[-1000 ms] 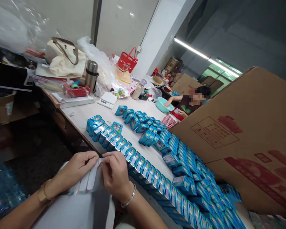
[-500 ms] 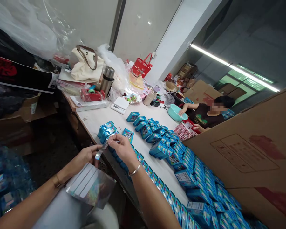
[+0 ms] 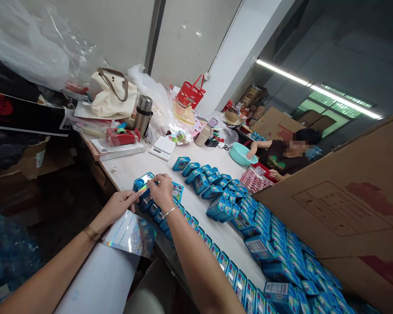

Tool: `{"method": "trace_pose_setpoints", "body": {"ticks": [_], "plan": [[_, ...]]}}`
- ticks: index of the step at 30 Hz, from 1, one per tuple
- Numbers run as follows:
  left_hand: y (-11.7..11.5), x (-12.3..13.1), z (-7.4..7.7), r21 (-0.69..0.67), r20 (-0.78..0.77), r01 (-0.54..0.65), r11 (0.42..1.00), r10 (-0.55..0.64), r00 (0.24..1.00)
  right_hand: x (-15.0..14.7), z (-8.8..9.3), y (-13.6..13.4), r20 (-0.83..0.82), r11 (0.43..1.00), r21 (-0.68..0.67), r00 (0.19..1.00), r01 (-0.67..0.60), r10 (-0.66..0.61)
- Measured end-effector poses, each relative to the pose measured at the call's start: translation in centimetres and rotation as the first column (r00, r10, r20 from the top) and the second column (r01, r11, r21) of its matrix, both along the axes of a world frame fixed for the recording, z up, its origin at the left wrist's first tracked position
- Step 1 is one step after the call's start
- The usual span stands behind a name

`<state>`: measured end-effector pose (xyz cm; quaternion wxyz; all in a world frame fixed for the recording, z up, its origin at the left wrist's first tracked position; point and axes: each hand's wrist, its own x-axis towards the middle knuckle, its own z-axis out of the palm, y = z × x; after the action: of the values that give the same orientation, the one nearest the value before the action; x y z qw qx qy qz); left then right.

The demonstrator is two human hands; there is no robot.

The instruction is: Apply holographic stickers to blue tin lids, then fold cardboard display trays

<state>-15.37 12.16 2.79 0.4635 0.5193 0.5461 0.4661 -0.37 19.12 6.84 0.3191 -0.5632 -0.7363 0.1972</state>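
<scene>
My left hand [image 3: 120, 205] pinches the near end of a narrow shiny sticker strip [image 3: 143, 189]. My right hand [image 3: 163, 190] is closed at the strip's far end, its fingertips partly hidden, over the blue boxes at the table's edge. One blue box [image 3: 139, 182] stands just beyond the strip; whether the strip touches a box I cannot tell. Below my left hand lies a rainbow-silver sticker sheet [image 3: 131, 235] with pale bands, over a white surface [image 3: 98, 279]. Behind my right hand a box [image 3: 177, 192] shows its printed front.
A long row of blue boxes [image 3: 232, 272] follows the table's near edge, with more blue boxes [image 3: 265, 218] massed to the right. Farther back are a scale [image 3: 163, 147], a steel flask [image 3: 143, 114] and a tape dispenser [image 3: 122, 136]. Another person [image 3: 278, 157] sits by a turquoise basin [image 3: 240, 153]; a large carton [image 3: 353, 209] stands at right.
Both hands have moved the strip from in front of the table up to the boxes at its edge. The strip is now stretched straighter, and the sticker sheet has shifted slightly.
</scene>
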Motion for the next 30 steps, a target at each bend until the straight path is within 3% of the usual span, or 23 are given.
{"method": "trace_pose_setpoints", "body": {"ticks": [5, 12, 15, 19, 21, 24, 27, 30], "plan": [[0.9, -0.1, -1.9, -0.039, 0.019, 0.002, 0.999, -0.001, 1.0, -0.3, -0.8, 0.3, 0.067, 0.998, -0.068, 0.998, 0.008, -0.004], [2.5, -0.1, -5.9, -0.157, 0.029, -0.076, 0.985, 0.082, 0.996, -0.7, -0.6, 0.3, 0.07, 0.993, -0.092, 0.995, 0.072, -0.065], [2.2, 0.1, -6.3, -0.172, 0.027, -0.082, 0.982, 0.088, 0.996, -0.9, -0.4, 0.7, 0.057, 0.991, -0.091, 0.994, 0.095, -0.09], [0.0, 0.4, -4.3, -0.153, 0.024, -0.047, 0.987, 0.051, 0.998, -0.4, 0.5, 0.3, 0.054, 0.996, -0.06, 0.996, 0.067, -0.064], [-1.9, 0.4, -2.6, -0.135, 0.029, -0.026, 0.99, 0.031, 0.999, 0.6, 1.5, -1.5, 0.016, 0.999, 0.041, 1.0, -0.007, 0.006], [-5.4, 0.1, 0.0, -0.076, 0.021, 0.023, 0.997, -0.021, 1.0, 3.0, 2.8, -6.7, -0.121, 0.967, 0.172, 0.97, -0.191, 0.213], [-8.2, 0.1, 2.3, -0.003, -0.009, 0.045, 0.999, -0.045, 0.999, 5.6, 3.2, -12.9, -0.158, 0.903, 0.016, 0.89, -0.43, 0.427], [-9.8, 0.8, 3.6, 0.0, -0.005, 0.0, 1.0, 0.0, 1.0, 7.0, 2.4, -17.8, -0.09, 0.887, -0.029, 0.885, -0.462, 0.458]]}}
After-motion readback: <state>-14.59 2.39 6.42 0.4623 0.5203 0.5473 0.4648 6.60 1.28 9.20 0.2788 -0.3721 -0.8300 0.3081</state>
